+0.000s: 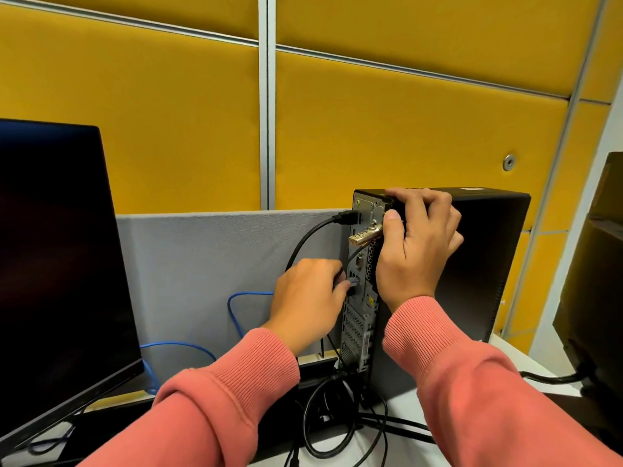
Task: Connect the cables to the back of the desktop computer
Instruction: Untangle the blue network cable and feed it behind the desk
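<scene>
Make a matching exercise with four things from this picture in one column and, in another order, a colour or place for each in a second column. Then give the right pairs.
Things:
1. network cable
2. monitor
3. right hand
4. left hand

Descriptions:
A. grips the top rear corner of the desktop computer
B. blue, looping in front of the grey partition
C. dark screen at the left edge
D. pinches a plug at the lower ports of the rear panel

Pairs: 1-B, 2-C, 3-A, 4-D
</scene>
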Demonstrator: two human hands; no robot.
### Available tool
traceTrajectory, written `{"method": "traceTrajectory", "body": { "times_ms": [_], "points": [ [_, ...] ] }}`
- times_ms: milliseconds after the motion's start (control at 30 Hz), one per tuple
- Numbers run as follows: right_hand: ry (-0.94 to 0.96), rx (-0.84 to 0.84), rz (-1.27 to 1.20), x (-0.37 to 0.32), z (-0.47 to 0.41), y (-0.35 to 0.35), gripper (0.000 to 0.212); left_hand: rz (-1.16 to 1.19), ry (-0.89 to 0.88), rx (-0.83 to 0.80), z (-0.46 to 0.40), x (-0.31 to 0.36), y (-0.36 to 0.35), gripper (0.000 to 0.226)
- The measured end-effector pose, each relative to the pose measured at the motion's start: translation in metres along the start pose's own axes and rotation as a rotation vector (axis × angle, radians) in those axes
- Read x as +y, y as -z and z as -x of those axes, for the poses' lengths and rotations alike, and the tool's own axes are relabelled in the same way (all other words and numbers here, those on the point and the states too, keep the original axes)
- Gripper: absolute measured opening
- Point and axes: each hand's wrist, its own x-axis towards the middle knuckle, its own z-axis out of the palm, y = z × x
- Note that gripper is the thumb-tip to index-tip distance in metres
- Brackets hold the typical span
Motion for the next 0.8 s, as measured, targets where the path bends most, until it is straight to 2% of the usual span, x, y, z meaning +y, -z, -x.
{"method": "traceTrajectory", "body": {
  "times_ms": [467,700,800],
  "points": [
    [-0.057,0.026,-0.009,-0.003,0.000,-0.006,0.023,0.077,0.011,0.025,-0.008,-0.003,-0.015,0.017],
    [-0.052,-0.009,0.023,-0.005,0.001,-0.002,0.024,0.066,-0.028,-0.023,0.002,0.002,-0.005,0.009],
    [-0.049,-0.037,0.051,-0.008,0.000,0.001,0.024,0.058,-0.100,-0.031,0.012,0.003,0.001,0.045]
  ]
}}
